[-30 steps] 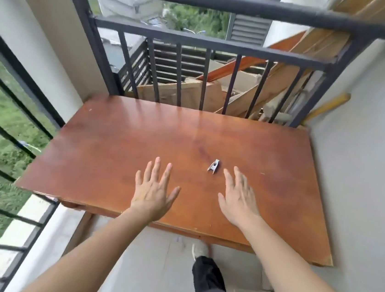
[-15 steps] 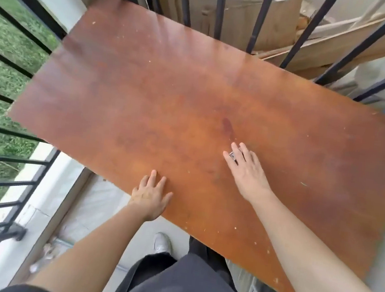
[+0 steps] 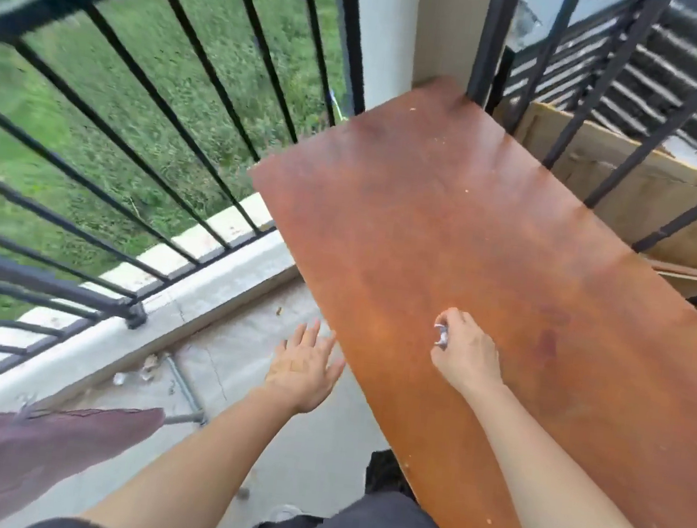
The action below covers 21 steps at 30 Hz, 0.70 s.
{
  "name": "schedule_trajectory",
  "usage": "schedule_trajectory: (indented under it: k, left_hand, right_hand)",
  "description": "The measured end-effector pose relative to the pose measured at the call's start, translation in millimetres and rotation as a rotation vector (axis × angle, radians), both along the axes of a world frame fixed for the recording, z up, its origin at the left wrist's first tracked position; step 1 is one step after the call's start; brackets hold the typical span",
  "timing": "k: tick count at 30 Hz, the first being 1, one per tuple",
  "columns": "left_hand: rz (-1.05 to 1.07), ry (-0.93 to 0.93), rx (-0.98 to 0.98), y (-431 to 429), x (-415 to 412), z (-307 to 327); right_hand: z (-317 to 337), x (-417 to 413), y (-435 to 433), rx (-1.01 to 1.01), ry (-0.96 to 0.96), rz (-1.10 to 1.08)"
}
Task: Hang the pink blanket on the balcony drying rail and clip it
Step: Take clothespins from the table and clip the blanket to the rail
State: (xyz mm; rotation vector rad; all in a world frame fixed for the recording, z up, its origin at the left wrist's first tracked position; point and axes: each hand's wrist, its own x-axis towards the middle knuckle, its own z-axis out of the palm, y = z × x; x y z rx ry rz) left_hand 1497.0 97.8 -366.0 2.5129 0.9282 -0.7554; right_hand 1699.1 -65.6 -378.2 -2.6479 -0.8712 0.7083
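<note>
My right hand point(image 3: 464, 355) hovers over the brown wooden table point(image 3: 452, 215) and pinches a small metal clip point(image 3: 442, 334) between thumb and fingers. My left hand point(image 3: 304, 367) is off the table's left edge, above the concrete floor, fingers spread and holding nothing. The pink blanket point(image 3: 12, 455) hangs at the bottom left, draped over something hidden beneath it, with a metal clip point(image 3: 24, 407) on its top edge.
A black balcony railing point(image 3: 147, 110) runs along the left with grass beyond. A second railing point(image 3: 617, 99) stands behind the table, with cardboard and boards point(image 3: 633, 187) past it. A white pillar point(image 3: 391, 30) fills the corner. A thin metal bar point(image 3: 182, 388) lies on the floor.
My right hand has picked the clip up off the table. My left hand has left the table. The view has swung left, bringing the left railing and the pink blanket into sight.
</note>
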Motion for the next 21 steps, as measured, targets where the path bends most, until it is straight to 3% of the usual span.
schedule_trajectory:
  k: [7,11,15,21]
  left_hand:
    - [0.397,-0.218,0.258,79.6,-166.7,56.4]
    - [0.651,-0.193,0.367,101.6,-336.7,80.5]
    - [1.011,-0.186,0.411,90.2,-506.6,95.1]
    - [1.397,-0.104,0.565,38.3,-704.0,119.8]
  right_hand:
    - [71.4,-141.9,158.3,0.179,0.008,0.382]
    - [102.0,-294.8,240.6,0.193,0.046,0.703]
    - [113.4,-457.0,302.4,0.269,-0.040,1.028]
    - [138.7,-683.5,328.2,0.366,0.160,1.336]
